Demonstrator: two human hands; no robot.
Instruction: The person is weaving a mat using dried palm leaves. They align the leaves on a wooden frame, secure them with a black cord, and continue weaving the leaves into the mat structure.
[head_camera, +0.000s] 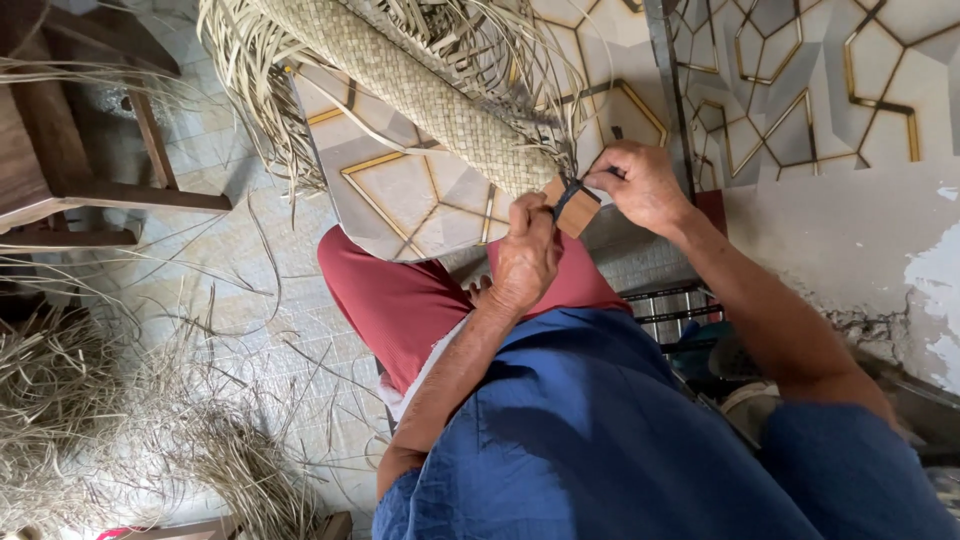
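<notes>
Long pale woven straw mat (440, 95) looks mostly plaited, loose strands left. Left hand (525, 255) pinches a dark strip (566, 197) beside the small tan wooden block (577, 212); right hand (640, 185) grips it too.

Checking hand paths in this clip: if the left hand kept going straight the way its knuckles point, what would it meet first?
The left hand points up-frame, thumb by a small wooden block. Straight on, it would likely meet the end of the woven mat first, though depth is unclear.
</notes>
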